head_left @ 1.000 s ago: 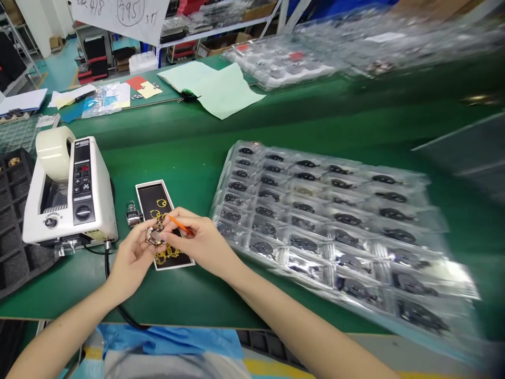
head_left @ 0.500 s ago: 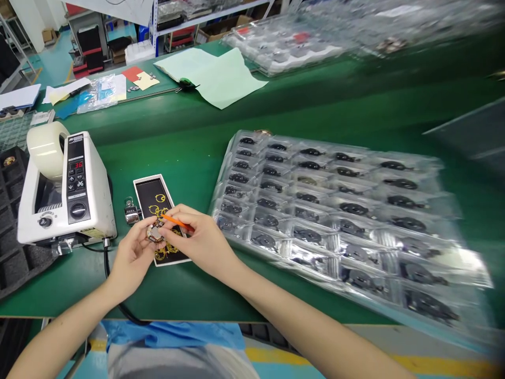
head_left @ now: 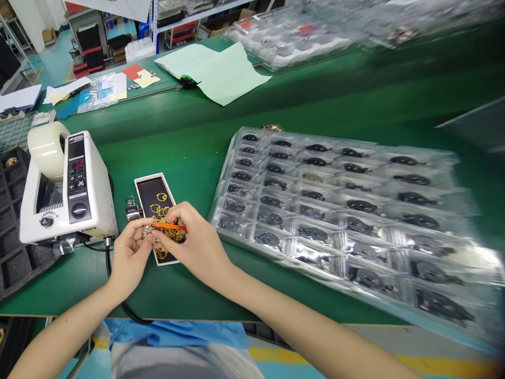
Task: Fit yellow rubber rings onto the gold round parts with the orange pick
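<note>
My left hand pinches a small round metal part, which looks like a watch case and is mostly covered by fingers. Between the fingers of my right hand is a thin orange stick-like tool, its tip reaching the metal part. Both hands meet over a shallow white-rimmed box with a black bottom. Inside it lie several thin yellow rings, partly hidden beneath my right hand. Just left of the box sits a small metal tally counter.
A white tape dispenser stands at left beside a dark foam tray. Right of my hands, a large clear plastic tray carries rows of black parts. Papers and more clear trays lie along the back.
The orange tool has swung flatter and its tip has shifted left over the round part. The part has turned in my left fingers and shows less. The view has shifted slightly.
</note>
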Demonstrator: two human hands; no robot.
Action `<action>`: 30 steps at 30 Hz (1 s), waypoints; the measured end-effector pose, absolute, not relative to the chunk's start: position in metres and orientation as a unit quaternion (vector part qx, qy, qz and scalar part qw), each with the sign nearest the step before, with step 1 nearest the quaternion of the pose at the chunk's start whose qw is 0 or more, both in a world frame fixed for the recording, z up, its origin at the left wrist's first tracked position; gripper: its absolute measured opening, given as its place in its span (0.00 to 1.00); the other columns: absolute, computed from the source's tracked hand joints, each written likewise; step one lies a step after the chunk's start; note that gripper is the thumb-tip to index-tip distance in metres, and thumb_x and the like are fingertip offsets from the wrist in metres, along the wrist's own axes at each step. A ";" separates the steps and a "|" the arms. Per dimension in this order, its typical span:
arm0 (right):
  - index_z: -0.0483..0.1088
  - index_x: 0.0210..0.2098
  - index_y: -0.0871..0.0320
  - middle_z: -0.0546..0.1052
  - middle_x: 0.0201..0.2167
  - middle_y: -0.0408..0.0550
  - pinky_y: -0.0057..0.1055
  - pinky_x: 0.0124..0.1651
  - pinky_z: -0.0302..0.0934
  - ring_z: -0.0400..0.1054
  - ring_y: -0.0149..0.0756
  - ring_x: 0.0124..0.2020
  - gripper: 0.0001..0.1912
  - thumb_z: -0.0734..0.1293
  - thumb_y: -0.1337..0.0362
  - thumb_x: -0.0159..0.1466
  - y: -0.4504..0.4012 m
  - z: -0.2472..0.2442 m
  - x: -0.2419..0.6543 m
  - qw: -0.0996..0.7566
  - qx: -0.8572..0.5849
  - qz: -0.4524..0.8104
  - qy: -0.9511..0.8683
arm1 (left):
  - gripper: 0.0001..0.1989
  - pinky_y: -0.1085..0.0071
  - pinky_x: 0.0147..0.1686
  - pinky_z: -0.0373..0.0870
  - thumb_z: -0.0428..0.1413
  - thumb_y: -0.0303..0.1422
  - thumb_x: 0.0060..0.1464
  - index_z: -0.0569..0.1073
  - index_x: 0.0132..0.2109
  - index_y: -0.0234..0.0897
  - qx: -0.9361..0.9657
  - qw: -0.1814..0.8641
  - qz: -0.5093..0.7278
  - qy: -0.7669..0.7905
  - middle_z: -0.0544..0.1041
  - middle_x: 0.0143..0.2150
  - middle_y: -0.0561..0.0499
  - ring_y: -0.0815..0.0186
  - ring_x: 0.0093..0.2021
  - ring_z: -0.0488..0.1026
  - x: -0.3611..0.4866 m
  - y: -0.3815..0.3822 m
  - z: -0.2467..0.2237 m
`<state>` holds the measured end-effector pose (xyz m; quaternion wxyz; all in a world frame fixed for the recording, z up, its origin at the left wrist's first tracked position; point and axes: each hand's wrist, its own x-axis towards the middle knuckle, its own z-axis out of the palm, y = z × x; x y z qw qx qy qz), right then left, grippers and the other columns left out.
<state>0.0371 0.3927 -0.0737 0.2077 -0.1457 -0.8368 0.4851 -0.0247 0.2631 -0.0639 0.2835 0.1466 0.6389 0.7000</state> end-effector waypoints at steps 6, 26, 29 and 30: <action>0.60 0.23 0.56 0.62 0.25 0.40 0.27 0.27 0.52 0.56 0.29 0.25 0.10 0.64 0.68 0.59 0.399 -0.072 0.033 0.134 -0.079 0.572 -0.805 | 0.18 0.70 0.36 0.77 0.64 0.42 0.48 0.72 0.42 0.36 0.138 0.298 0.698 0.636 0.80 0.36 0.50 0.68 0.33 0.77 -0.022 0.263 -0.063; 0.74 0.38 0.47 0.79 0.35 0.44 0.29 0.28 0.58 0.66 0.30 0.25 0.11 0.66 0.71 0.62 0.385 -0.079 0.055 0.437 0.052 0.204 -0.874 | 0.16 0.76 0.24 0.66 0.67 0.37 0.41 0.68 0.26 0.36 0.108 0.333 0.676 0.649 0.72 0.20 0.58 0.72 0.21 0.68 -0.035 0.261 -0.056; 0.74 0.38 0.50 0.79 0.38 0.48 0.30 0.31 0.60 0.69 0.33 0.30 0.10 0.65 0.71 0.62 0.387 -0.083 0.048 0.422 0.021 0.198 -0.885 | 0.18 0.75 0.23 0.69 0.67 0.42 0.42 0.67 0.30 0.36 0.105 0.363 0.676 0.633 0.74 0.18 0.57 0.70 0.19 0.71 -0.032 0.261 -0.055; 0.73 0.38 0.52 0.79 0.37 0.49 0.30 0.31 0.61 0.69 0.34 0.30 0.09 0.64 0.72 0.63 0.389 -0.083 0.046 0.423 0.025 0.198 -0.884 | 0.18 0.74 0.24 0.70 0.67 0.42 0.43 0.68 0.31 0.36 0.109 0.364 0.676 0.631 0.75 0.19 0.56 0.69 0.19 0.72 -0.031 0.261 -0.054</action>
